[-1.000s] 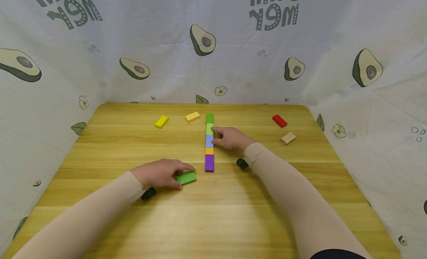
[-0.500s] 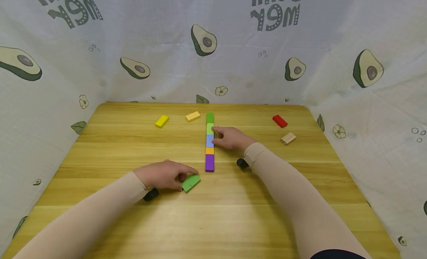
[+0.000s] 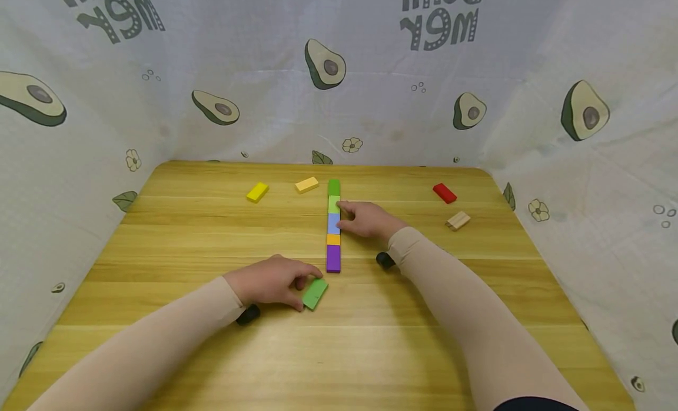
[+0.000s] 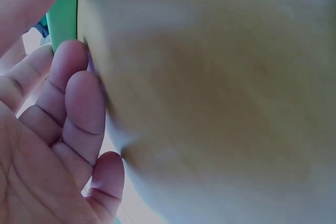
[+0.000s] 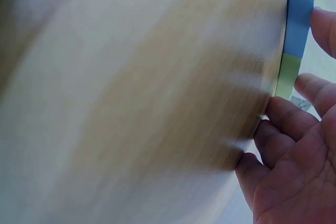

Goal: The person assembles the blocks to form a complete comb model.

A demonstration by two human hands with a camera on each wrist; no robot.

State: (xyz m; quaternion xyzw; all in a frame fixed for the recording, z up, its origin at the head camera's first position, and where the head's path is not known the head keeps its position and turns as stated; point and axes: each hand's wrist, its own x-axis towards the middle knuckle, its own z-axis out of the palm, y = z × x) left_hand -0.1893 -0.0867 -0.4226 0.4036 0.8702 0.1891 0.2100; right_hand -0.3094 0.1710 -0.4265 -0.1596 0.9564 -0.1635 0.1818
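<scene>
My left hand (image 3: 272, 281) pinches a green wooden block (image 3: 315, 294) between thumb and fingers, just above or on the table; the block lies at a slant near the front end of a row. That row runs away from me: a purple block (image 3: 333, 259), an orange one (image 3: 333, 239), a blue one (image 3: 333, 224), a light green one (image 3: 333, 204) and a darker green one (image 3: 333, 187). With its thumb by the blue block and its index finger by the light green one, my right hand (image 3: 371, 218) touches the row's right side. Neither digit wraps round a block.
Left of the row's far end lie a yellow block (image 3: 257, 192) and a pale tan block (image 3: 306, 185). To the right are a red block (image 3: 444, 193) and a bare wood block (image 3: 458, 221). Patterned cloth (image 3: 265, 128) hangs behind the wooden table (image 3: 339, 364).
My left hand has moved right with the green block, which has turned from nearly crosswise toward the row's direction. The right hand stays against the row.
</scene>
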